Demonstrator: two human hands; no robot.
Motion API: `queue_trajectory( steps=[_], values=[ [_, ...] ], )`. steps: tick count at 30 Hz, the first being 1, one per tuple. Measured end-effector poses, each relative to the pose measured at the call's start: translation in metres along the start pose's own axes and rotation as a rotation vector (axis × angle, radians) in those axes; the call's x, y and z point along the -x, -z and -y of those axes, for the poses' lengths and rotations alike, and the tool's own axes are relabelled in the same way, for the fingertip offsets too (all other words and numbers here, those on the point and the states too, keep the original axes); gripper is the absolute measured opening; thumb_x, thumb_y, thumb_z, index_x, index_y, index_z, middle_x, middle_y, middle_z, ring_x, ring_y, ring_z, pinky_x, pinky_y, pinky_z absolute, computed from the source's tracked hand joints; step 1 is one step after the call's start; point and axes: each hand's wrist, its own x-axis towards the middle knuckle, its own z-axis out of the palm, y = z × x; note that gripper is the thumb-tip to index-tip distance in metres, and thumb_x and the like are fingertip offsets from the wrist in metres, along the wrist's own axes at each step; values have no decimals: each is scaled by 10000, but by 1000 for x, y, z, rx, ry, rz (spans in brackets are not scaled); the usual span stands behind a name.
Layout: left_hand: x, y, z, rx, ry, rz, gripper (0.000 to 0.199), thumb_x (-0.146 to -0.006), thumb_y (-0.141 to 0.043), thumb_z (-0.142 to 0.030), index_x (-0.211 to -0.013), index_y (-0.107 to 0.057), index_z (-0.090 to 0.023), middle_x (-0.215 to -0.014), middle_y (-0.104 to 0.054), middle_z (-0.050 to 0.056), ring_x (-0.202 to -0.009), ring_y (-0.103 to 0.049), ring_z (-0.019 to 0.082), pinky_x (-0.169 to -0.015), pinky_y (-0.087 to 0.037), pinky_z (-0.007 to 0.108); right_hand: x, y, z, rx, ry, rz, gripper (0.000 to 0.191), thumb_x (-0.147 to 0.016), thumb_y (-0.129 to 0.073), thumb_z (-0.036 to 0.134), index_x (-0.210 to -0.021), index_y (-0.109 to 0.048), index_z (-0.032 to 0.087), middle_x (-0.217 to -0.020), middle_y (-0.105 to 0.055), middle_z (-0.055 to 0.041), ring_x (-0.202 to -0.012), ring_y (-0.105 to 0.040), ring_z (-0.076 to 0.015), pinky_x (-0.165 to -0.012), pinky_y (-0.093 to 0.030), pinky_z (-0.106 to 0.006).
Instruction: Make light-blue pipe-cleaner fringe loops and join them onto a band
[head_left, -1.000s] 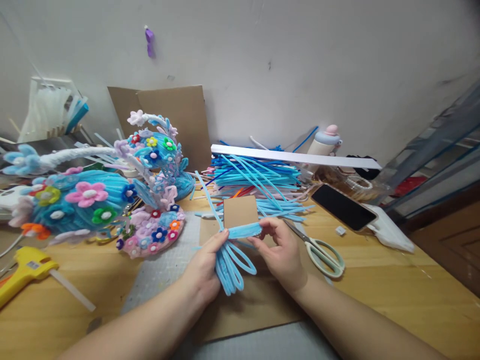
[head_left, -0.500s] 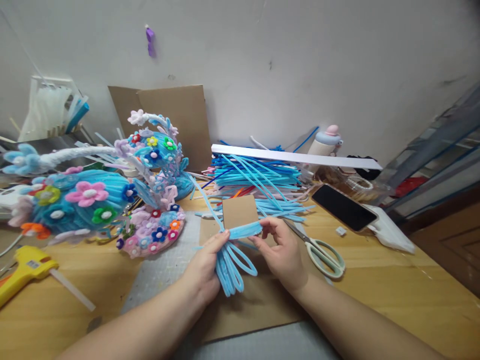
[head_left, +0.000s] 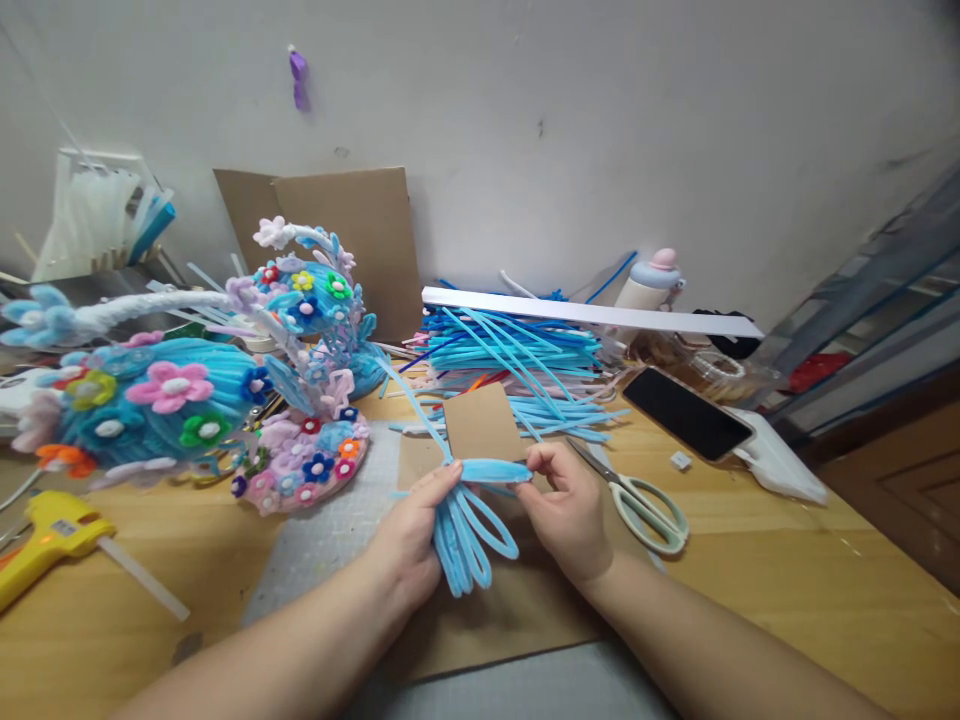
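Light blue pipe cleaners [head_left: 463,545], bent into a bunch of long loops, hang from my left hand [head_left: 411,530], which is closed round their gathered top. One loop [head_left: 491,470] stretches sideways to the right, and my right hand [head_left: 564,510] pinches its far end between thumb and fingers. A straight stem [head_left: 412,392] sticks up and left from the bunch. Just behind the loops stands a small cardboard piece [head_left: 481,422]; whether it touches my fingers I cannot tell. Beneath both hands lies a larger cardboard sheet [head_left: 517,620].
Green-handled scissors [head_left: 649,512] lie right of my right hand, near a phone [head_left: 688,415]. Piled pipe cleaners [head_left: 517,350] are behind. Flower-covered blue fuzzy pieces [head_left: 176,405] and a yellow glue gun [head_left: 60,540] occupy the left. A grey cutting mat [head_left: 315,540] is underneath.
The sideways loop has tilted to nearly level and its strands have bowed apart. My right hand has shifted slightly down and right, still pinching its end. My left hand keeps its hold.
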Motion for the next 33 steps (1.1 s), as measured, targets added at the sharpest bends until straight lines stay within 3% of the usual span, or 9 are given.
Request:
queue_trajectory(
  steps=[5,8,12,18,22,25,27,29,33],
  values=[
    [-12,8,-15,-182,-93,10,147,-720,-654,-253,-793,-616,-131,-671,-671,25,-564,-624,128,-563,-489,228,-11,4,1,-204,16,98,200,-734,-533,185,-909,-444,223,-950,-516,-26,-789,-538,-147,-694,-436,-285],
    [-15,12,-26,-290,-63,40,160,-637,-722,-202,-712,-618,-106,-603,-660,33,-505,-611,136,-508,-471,225,-20,7,0,-439,-278,96,246,-824,-461,328,-1047,-390,254,-918,-504,-10,-641,-543,-108,-500,-419,-220],
    [-13,12,-29,-416,-23,72,211,-570,-767,-195,-693,-619,-109,-596,-670,44,-506,-623,159,-497,-460,231,-27,9,-2,-457,-572,367,276,-791,-516,425,-944,-479,198,-652,-495,37,-410,-417,-56,-350,-324,-162],
    [-12,11,-30,-484,-66,61,258,-572,-767,-266,-719,-603,-132,-620,-673,34,-550,-633,165,-541,-462,248,-44,21,-19,-255,-488,27,248,-805,-435,438,-844,-475,196,-617,-447,48,-415,-376,-63,-344,-280,-167],
    [-8,8,-32,-596,-94,82,276,-561,-773,-293,-717,-614,-130,-651,-673,30,-562,-613,142,-572,-454,247,-56,32,-30,-144,-476,102,220,-659,-640,361,-751,-570,173,-613,-522,8,-480,-447,-111,-429,-348,-226],
    [-1,5,-29,-757,-193,123,232,-603,-742,-301,-711,-628,-130,-665,-659,18,-586,-590,122,-598,-440,233,-51,31,-18,-41,-309,154,195,-644,-679,340,-726,-608,178,-766,-586,-48,-710,-528,-178,-641,-411,-291],
    [4,2,-26,-879,-284,151,197,-647,-704,-302,-714,-634,-131,-656,-640,13,-585,-567,114,-580,-420,221,-40,25,-1,-45,-239,335,233,-732,-600,397,-678,-603,170,-745,-585,-52,-748,-533,-187,-693,-403,-308],
    [10,-1,-23,-981,-364,170,175,-680,-669,-296,-722,-631,-130,-657,-620,15,-594,-548,115,-561,-407,217,-27,16,16,-221,-363,576,285,-768,-552,437,-725,-604,160,-697,-582,-30,-673,-536,-162,-642,-410,-290],
    [19,-5,-16,-993,-457,202,194,-660,-674,-219,-814,-575,-152,-731,-578,2,-667,-528,119,-596,-417,214,-7,1,31,-554,-595,523,264,-681,-689,364,-804,-583,156,-741,-604,4,-709,-554,-129,-664,-419,-244]
  ],
)
